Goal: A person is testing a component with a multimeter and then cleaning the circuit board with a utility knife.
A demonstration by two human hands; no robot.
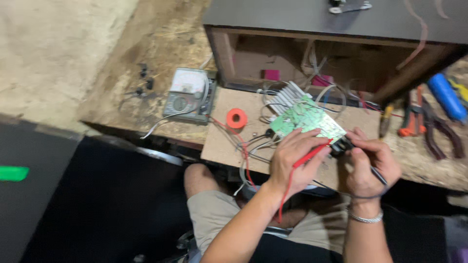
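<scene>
While fingers (312, 146) pinch thin red probe (312, 155).

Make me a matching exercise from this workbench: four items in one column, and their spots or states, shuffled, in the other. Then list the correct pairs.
Things
1. red probe
2. analog multimeter
3. red tape roll
4. blue-handled tool

Places
A. lying at the far right of the bench
B. held in the left hand
C. lying on the board between the meter and the green circuit board
D. resting left of the open wooden cabinet

Pairs: 1-B, 2-D, 3-C, 4-A
</scene>
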